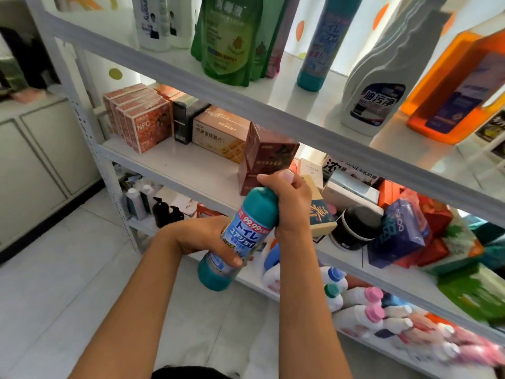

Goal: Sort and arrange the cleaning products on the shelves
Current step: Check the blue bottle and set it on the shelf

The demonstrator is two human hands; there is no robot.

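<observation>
Bottle (240, 239): teal plastic cylinder, glossy blue label, tilted in front of the shelves (191, 170).
Left hand (202, 239): fingers wrap its lower body.
Right hand (289, 203): fingers clasp its rounded cap end.

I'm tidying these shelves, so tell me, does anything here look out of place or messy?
Yes. On the lowest visible shelf, the white bottles with pink caps lie tumbled on their sides. On the middle shelf, the maroon box sits askew atop another. The teal bottle in both hands matches one standing on the top shelf.
</observation>
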